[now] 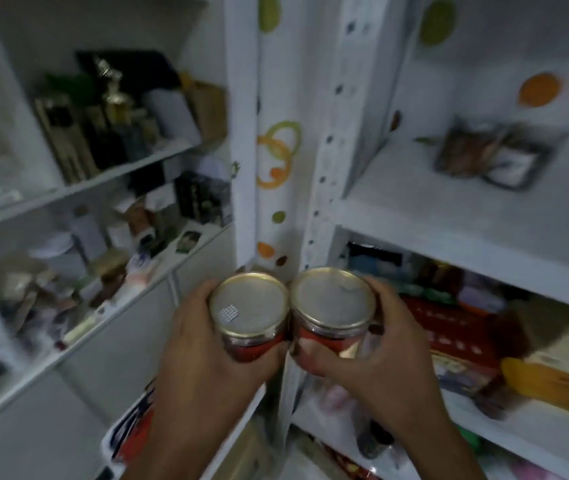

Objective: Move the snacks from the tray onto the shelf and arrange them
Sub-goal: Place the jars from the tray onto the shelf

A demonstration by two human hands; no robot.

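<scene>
Two round snack jars are held upright in the air, side by side and touching, in front of the white post between two shelf units. The left hand (203,348) grips the left jar (249,306) and the right hand (383,372) grips the right jar (333,296). On each hand the fingers (201,296) curl round the outer side of the red-labelled body just below the lid, with the thumb across the near side.

Each jar has a flat, gold-rimmed lid and a stiff wall. The neck looks clear, but blur hides whether it is glass or plastic, so I would treat them as breakable. They probably carry some weight, and the smooth wall and glossy label could slip. The safest hold is round the body under the lid rim, as here, not by the lid alone.

The upper right shelf (425,209) is mostly bare, with one dark packet (490,157) far back. The shelf below it is crowded with red boxes (449,327) and a yellow pack (549,382). Setting the jars down one at a time, base flat, would avoid knocking them together.
</scene>
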